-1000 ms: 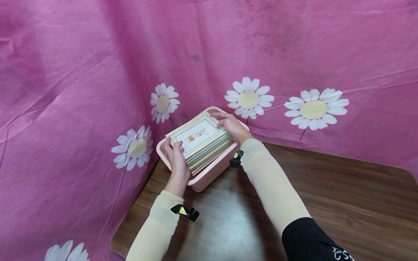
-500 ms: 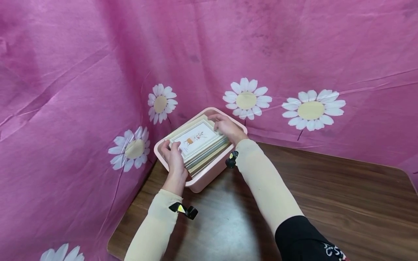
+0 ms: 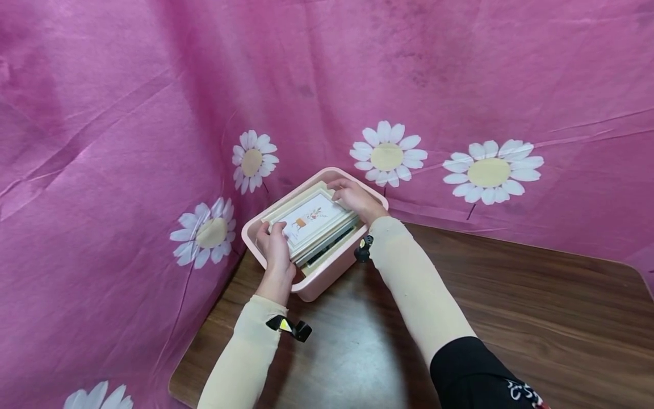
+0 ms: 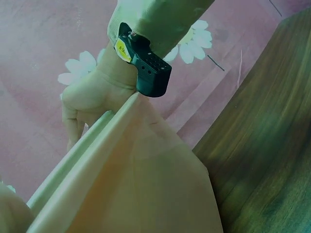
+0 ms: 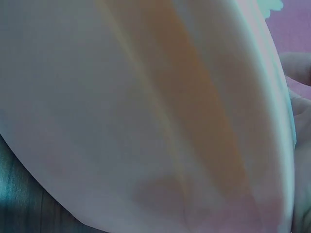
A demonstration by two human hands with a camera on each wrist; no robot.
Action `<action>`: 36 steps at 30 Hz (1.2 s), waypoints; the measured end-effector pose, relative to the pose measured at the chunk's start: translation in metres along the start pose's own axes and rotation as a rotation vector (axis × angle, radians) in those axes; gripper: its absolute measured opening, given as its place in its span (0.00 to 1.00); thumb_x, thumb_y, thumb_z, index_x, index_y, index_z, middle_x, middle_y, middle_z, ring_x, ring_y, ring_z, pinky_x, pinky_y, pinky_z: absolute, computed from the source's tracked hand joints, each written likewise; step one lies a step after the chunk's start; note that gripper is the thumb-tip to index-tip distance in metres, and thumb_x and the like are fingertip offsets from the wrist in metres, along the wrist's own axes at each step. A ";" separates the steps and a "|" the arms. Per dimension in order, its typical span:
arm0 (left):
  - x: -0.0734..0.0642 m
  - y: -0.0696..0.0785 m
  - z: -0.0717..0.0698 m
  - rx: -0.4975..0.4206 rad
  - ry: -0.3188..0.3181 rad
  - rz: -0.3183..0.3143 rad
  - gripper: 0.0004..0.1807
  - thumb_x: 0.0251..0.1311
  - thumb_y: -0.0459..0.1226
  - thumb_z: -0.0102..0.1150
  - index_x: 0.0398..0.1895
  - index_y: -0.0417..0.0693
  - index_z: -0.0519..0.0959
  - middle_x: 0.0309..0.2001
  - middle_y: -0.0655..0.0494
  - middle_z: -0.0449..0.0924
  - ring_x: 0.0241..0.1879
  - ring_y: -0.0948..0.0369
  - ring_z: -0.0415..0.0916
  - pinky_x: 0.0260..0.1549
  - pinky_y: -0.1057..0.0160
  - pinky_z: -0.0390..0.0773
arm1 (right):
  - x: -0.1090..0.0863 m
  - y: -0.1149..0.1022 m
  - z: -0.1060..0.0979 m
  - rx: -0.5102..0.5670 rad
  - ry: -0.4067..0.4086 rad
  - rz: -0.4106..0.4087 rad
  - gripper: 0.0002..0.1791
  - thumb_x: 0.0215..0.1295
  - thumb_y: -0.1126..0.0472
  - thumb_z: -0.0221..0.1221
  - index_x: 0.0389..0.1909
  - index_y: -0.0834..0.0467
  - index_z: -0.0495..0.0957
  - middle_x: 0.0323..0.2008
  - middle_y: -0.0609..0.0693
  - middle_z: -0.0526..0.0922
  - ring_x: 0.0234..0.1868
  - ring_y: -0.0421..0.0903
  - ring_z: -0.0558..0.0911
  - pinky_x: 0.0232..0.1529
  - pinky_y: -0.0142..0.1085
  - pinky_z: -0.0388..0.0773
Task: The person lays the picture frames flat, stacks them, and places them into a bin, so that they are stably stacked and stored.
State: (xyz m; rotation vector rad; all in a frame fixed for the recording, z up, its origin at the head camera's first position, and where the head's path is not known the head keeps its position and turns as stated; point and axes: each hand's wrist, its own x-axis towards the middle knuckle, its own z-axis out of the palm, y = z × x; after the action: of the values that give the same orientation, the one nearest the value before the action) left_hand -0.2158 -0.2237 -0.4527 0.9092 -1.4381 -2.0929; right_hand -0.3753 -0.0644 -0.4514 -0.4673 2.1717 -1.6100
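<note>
A white picture frame (image 3: pixel 314 218) with an orange deer and flower print lies face up atop other frames inside a pink plastic bin (image 3: pixel 329 278). At its near-left end my left hand (image 3: pixel 277 253) grips the upper frames, thumb over the corner. My right hand (image 3: pixel 357 201) grips the far-right end, fingers over the edge. In the left wrist view the right hand (image 4: pixel 95 94) reaches over the bin's rim. A lower frame with a dark face (image 3: pixel 332 248) shows below the held ones. The bin wall (image 5: pixel 146 121) fills most of the right wrist view.
The bin stands on a brown wood-grain table (image 3: pixel 511 295), in the corner near a pink cloth (image 3: pixel 317 85) with white daisies. The cloth hangs behind and to the left. Each wrist wears a small black camera (image 3: pixel 289 328).
The held upper frames have come apart from the lower ones, baring a dark-faced frame beneath. Both hands keep their grip with little shift. The head view has moved slightly.
</note>
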 end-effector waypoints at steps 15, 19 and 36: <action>-0.001 0.002 -0.002 0.052 -0.112 -0.090 0.52 0.70 0.42 0.52 0.90 0.51 0.35 0.88 0.46 0.44 0.76 0.52 0.61 0.79 0.62 0.61 | 0.001 0.002 -0.001 -0.034 -0.014 0.009 0.26 0.77 0.58 0.56 0.74 0.57 0.77 0.79 0.51 0.73 0.82 0.50 0.65 0.85 0.45 0.58; -0.001 0.003 -0.002 0.059 -0.121 -0.103 0.52 0.71 0.43 0.51 0.90 0.53 0.33 0.87 0.46 0.45 0.75 0.53 0.63 0.77 0.62 0.63 | 0.002 0.001 -0.001 -0.058 -0.010 0.023 0.27 0.77 0.57 0.57 0.74 0.55 0.77 0.80 0.50 0.71 0.83 0.49 0.64 0.86 0.45 0.56; -0.009 0.014 -0.003 0.174 -0.173 -0.083 0.52 0.74 0.46 0.49 0.90 0.51 0.30 0.90 0.50 0.28 0.87 0.57 0.34 0.87 0.58 0.37 | 0.000 0.003 -0.002 0.023 -0.060 0.015 0.29 0.85 0.56 0.47 0.80 0.61 0.67 0.79 0.62 0.70 0.79 0.61 0.70 0.81 0.55 0.68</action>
State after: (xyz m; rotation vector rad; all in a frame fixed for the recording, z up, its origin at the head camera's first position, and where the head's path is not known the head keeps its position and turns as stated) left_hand -0.2072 -0.2249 -0.4379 0.8847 -1.7208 -2.1785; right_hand -0.3768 -0.0620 -0.4535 -0.4856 2.1061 -1.5908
